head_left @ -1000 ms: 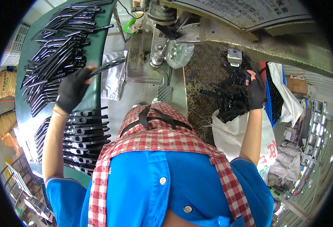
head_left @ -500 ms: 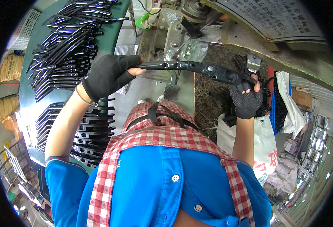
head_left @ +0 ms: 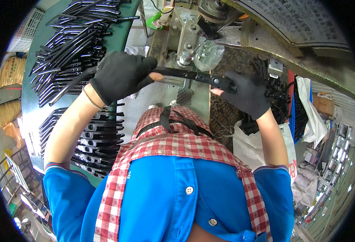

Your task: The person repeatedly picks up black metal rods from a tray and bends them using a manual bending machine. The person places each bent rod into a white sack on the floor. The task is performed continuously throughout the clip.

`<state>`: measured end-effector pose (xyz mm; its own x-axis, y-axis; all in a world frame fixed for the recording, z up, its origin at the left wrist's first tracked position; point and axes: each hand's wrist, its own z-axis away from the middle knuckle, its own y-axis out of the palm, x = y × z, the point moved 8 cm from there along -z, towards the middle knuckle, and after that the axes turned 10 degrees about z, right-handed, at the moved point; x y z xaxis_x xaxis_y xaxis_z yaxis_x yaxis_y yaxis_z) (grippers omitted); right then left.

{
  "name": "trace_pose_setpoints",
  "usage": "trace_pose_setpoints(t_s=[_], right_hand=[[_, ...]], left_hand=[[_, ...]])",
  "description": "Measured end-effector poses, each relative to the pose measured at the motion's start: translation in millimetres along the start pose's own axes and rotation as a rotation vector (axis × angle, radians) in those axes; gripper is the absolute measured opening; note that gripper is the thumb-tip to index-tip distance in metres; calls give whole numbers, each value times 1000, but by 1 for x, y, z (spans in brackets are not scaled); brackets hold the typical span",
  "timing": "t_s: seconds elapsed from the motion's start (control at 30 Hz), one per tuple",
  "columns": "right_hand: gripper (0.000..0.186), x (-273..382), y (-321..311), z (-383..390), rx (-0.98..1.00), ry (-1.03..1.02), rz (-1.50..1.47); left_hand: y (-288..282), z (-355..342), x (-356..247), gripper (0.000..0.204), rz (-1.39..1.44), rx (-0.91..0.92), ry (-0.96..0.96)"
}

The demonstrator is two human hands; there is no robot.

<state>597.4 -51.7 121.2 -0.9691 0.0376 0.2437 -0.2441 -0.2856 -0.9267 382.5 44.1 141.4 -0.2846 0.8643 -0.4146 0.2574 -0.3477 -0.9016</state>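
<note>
Left hand (head_left: pixel 123 76) and right hand (head_left: pixel 246 93), both gloved in black, are clamped on the black bar (head_left: pixel 201 77), which spans the space between them beyond the checked apron (head_left: pixel 173 141). Support the bar from both sides to limit twisting; seat the bare fingertips clear of its holes. Farther out, allow clearance from the plastic bag (head_left: pixel 210 56) and the machine (head_left: pixel 184 44). Avoid disturbing the piled tubes (head_left: pixel 70 44) on the counter (head_left: pixel 119 38) at left.
</note>
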Motion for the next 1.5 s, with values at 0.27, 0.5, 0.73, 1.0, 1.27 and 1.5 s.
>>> trace_pose_setpoints(t_s=[0.27, 0.5, 0.73, 1.0, 1.27, 1.5], right_hand=[[34, 14, 9, -19, 131, -158, -229], [36, 17, -17, -22, -134, -92, 78], [54, -9, -25, -50, -52, -7, -74], [53, -15, 7, -74, 187, -36, 9], [58, -37, 29, -84, 20, -18, 139], [40, 8, -8, -31, -848, -168, 278]], left_hand=[[-10, -10, 3, 29, -120, -5, 39], [7, -13, 13, 28, -20, -15, -5], [-6, -42, 32, 29, -76, -90, 26], [3, -57, 47, 31, -70, 23, 40], [21, -56, 57, 39, -20, -9, 101], [24, -60, 67, 41, -38, -71, 95]])
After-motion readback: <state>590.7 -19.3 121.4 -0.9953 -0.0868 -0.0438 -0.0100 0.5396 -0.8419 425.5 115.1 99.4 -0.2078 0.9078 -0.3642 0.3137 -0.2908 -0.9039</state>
